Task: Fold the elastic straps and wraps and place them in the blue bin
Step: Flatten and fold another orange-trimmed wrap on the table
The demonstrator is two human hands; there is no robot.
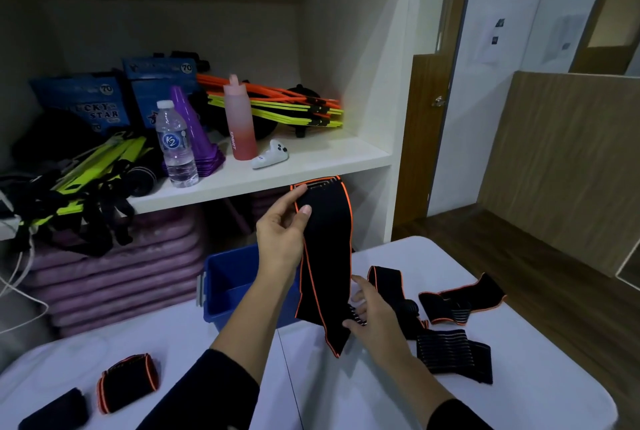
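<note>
So the wrap (325, 256) is a long black band with orange edging, hanging doubled over right in front of the blue bin (228, 277). The left hand (284, 232) pinches its top between thumb and fingers. The right hand (374, 315) loosely grips the lower end, fingers only half curled.

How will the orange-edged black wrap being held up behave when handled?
Likely floppy: the wrap hangs limp from the left hand pinching its top. Probably light, since a finger pinch holds it up. Its tail by the right hand may swing.
</note>
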